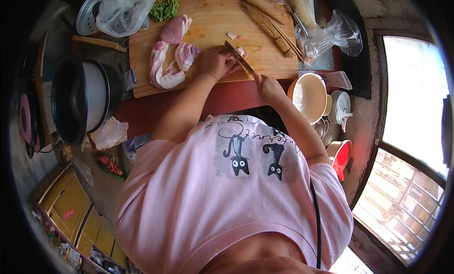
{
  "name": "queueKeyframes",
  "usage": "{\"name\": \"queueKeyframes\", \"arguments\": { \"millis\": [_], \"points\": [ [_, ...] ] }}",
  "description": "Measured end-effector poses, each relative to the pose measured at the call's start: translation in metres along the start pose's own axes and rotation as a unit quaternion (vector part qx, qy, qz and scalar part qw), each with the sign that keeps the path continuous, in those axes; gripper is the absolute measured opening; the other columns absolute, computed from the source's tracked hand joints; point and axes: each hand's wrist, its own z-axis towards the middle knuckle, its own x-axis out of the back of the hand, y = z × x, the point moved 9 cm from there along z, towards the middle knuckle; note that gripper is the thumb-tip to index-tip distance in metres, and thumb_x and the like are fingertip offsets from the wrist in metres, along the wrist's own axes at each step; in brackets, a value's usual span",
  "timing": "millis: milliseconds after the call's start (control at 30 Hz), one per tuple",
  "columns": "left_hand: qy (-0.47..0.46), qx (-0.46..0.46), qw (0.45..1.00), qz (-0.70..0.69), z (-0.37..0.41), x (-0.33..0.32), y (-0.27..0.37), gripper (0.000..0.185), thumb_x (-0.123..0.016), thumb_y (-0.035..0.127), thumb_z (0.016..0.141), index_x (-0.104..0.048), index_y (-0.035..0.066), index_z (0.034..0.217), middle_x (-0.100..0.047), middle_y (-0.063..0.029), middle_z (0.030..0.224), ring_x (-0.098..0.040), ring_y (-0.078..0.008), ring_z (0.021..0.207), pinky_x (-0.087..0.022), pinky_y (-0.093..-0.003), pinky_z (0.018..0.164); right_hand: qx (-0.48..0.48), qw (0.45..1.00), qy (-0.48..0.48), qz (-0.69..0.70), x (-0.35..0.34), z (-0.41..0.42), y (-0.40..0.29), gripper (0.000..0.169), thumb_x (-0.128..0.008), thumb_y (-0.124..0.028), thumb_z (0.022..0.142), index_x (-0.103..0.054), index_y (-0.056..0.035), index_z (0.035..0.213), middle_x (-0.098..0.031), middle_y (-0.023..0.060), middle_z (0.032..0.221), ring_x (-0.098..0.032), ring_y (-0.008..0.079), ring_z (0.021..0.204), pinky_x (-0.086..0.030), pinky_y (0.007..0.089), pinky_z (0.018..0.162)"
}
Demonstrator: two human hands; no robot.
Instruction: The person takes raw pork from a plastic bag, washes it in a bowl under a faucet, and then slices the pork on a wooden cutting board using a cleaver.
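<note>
On the wooden cutting board [212, 11], my left hand [216, 63] presses down on a piece of raw meat [232, 69], mostly hidden under the fingers. My right hand [270, 88] grips the handle of a kitchen knife [240, 59], whose blade slants away to the upper left, right beside my left fingertips. Small cut bits of meat [242, 52] lie just past the blade, and another sliver [234, 36] rests farther up the board. To the left of my left hand lies a long strip of raw pork belly [159, 63] with a thick lump of pork [174, 30] at its far end.
Wilted greens [164, 10] and a plastic bag [124, 13] sit at the upper left. A straw brush [267, 27] lies on the board's right side. A cream enamel pot [312, 98] and stacked plates [341, 104] stand at right; a large dark pot [76, 100] is at left.
</note>
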Motion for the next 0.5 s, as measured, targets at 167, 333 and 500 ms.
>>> {"name": "queueKeyframes", "arguments": {
  "millis": [167, 333, 500],
  "points": [
    [-0.069, 0.015, 0.997, 0.024, -0.002, -0.008, -0.005, 0.02, -0.066, 0.036, 0.074, -0.069, 0.02, 0.085, -0.067, -0.007, 0.077, -0.065, -0.0277, 0.074, -0.051, -0.0412, 0.067, 0.186, 0.972, 0.142, 0.008, 0.006, 0.076, -0.074, 0.059, -0.03, -0.046, 0.098, -0.064, 0.0012, 0.086, -0.063, 0.0286, 0.086, -0.061, 0.0453, 0.082, -0.049, 0.0499, 0.073],
    [-0.016, -0.066, 0.998, -0.01, -0.002, 0.0, 0.001, 0.021, -0.066, 0.033, 0.076, -0.071, 0.015, 0.083, -0.068, -0.0087, 0.079, -0.065, -0.0279, 0.07, -0.052, -0.0393, 0.062, 0.054, 0.984, 0.078, 0.153, 0.017, 0.088, -0.034, 0.066, -0.026, -0.048, 0.098, -0.065, 0.0024, 0.083, -0.063, 0.0293, 0.082, -0.06, 0.0475, 0.084, -0.048, 0.0511, 0.075],
    [0.032, -0.033, 0.999, -0.014, -0.002, -0.002, -0.006, 0.019, -0.068, 0.03, 0.074, -0.072, 0.015, 0.084, -0.068, -0.009, 0.078, -0.065, -0.0291, 0.07, -0.052, -0.0397, 0.063, 0.042, 0.997, 0.05, 0.03, 0.019, 0.03, -0.01, 0.064, -0.026, -0.046, 0.099, -0.065, 0.0025, 0.086, -0.064, 0.0264, 0.084, -0.061, 0.0459, 0.081, -0.048, 0.0519, 0.074]
  ]
}}
